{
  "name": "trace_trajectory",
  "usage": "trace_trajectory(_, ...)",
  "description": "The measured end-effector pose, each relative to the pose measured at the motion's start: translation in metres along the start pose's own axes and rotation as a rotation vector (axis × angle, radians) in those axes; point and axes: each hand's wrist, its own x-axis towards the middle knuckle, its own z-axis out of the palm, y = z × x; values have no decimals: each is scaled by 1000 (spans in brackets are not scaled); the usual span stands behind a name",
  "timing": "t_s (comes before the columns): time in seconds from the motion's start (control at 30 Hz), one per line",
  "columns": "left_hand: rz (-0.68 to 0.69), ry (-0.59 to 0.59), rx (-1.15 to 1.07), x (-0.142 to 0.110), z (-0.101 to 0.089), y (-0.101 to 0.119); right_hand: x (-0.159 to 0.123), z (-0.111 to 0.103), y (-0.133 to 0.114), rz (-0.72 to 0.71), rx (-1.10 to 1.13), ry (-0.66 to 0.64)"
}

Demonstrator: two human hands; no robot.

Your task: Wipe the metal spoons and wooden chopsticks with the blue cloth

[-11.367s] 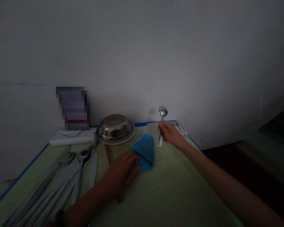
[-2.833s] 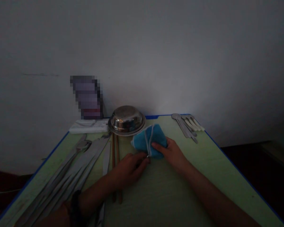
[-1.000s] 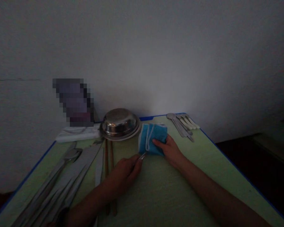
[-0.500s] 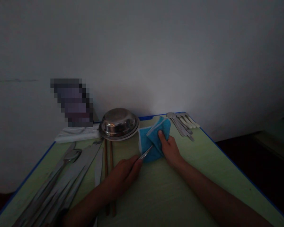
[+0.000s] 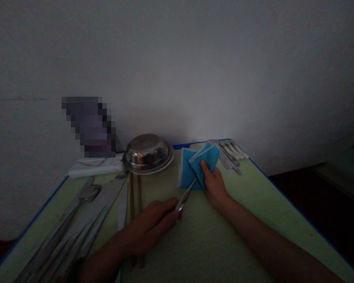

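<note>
Metal utensil bridges the two hands, one end gripped, the other in blue cloth

Near the centre of the frame, a shiny metal utensil (image 5: 185, 199) slants up and to the right. Its lower end sits between the thumb and fingers of the left hand (image 5: 153, 224), which pinch it at lower centre; that end is partly hidden by the fingers. From the grip it narrows towards the folded blue cloth (image 5: 188, 169), right of centre, where its upper end disappears from sight.

The right hand (image 5: 214, 186) pinches the cloth, thumb on the front fold, with the utensil entering just left of its palm. Whether those fingers press the metal through the cloth, I cannot tell.

Behind the left wrist, two brown sticks (image 5: 139, 192) lie on the green table (image 5: 209, 236). An upturned metal bowl (image 5: 148, 151) stands at its back edge, spoons and white-handled cutlery (image 5: 234, 151) at the back right corner, and long metal utensils (image 5: 85, 220) spread across the lower left.
</note>
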Motion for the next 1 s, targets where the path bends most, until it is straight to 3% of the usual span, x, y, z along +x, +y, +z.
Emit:
trace_trajectory(0.2,-19,12,27,6,5,-1,-1,3,-9,126,186,-54)
trace_trajectory(0.6,-77,16,4,15,10,-5,-7,5,-17,213,157,-164)
trace_trajectory(0.87,-77,36,-119,13,8,-6,-6,4,-13,162,162,-209)
trace_trajectory(1.0,-99,45,-130,13,8,-6,-7,0,-11,109,37,-283)
